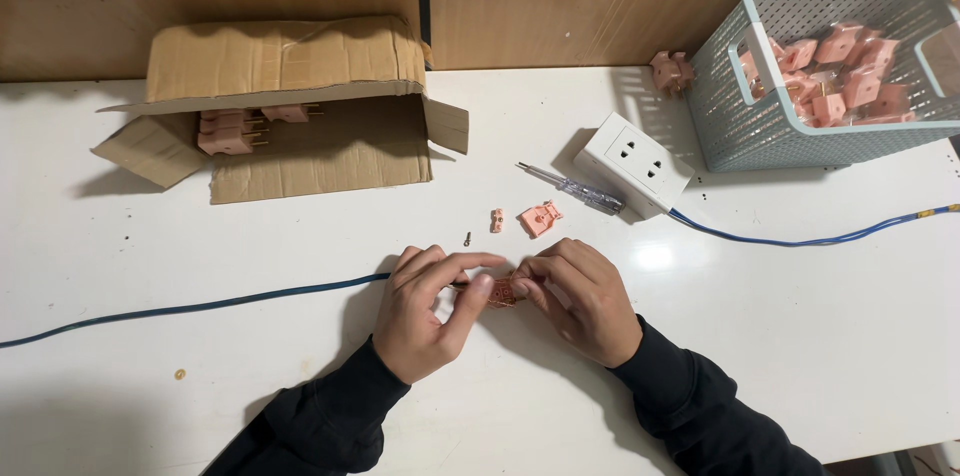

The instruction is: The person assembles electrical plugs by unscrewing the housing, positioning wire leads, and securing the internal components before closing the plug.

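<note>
Both hands, left hand [425,311] and right hand [580,298], pinch one small pink plastic plug [503,291] in a tight grip over the smooth white tabletop [800,336].

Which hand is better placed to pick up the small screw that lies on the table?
Probably the left hand. The small screw lies just beyond its fingertips, while the right hand is farther to the side, nearer the loose pink plug cover. Both hands pinch the pink plug part, so one must let go first.
</note>
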